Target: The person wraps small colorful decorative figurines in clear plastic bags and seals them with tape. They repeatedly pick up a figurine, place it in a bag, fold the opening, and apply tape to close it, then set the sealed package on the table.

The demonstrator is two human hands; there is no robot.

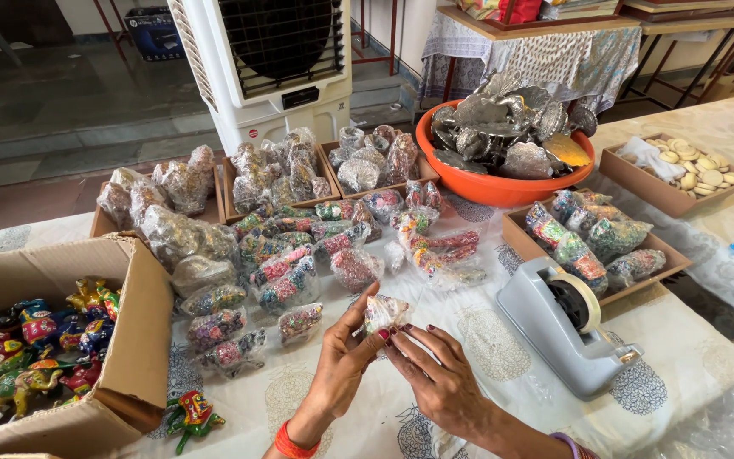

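Note:
Both my hands meet near the table's front edge around a small bundle wrapped in clear bubble wrap (384,313). My left hand (340,361) holds it from the left with thumb and fingertips. My right hand (435,374) presses its fingers against the bundle's lower right side. Just beyond lies a heap of similar wrapped colourful figurines (299,255). A grey tape dispenser (567,327) stands to the right of my hands.
A cardboard box (142,340) of painted figurines sits at the left, with one loose painted figurine (190,416) beside it. Low trays of wrapped items (256,178), an orange bowl (490,189) of silver pieces, a tray of pale discs (690,166) and a white air cooler (273,68) stand behind.

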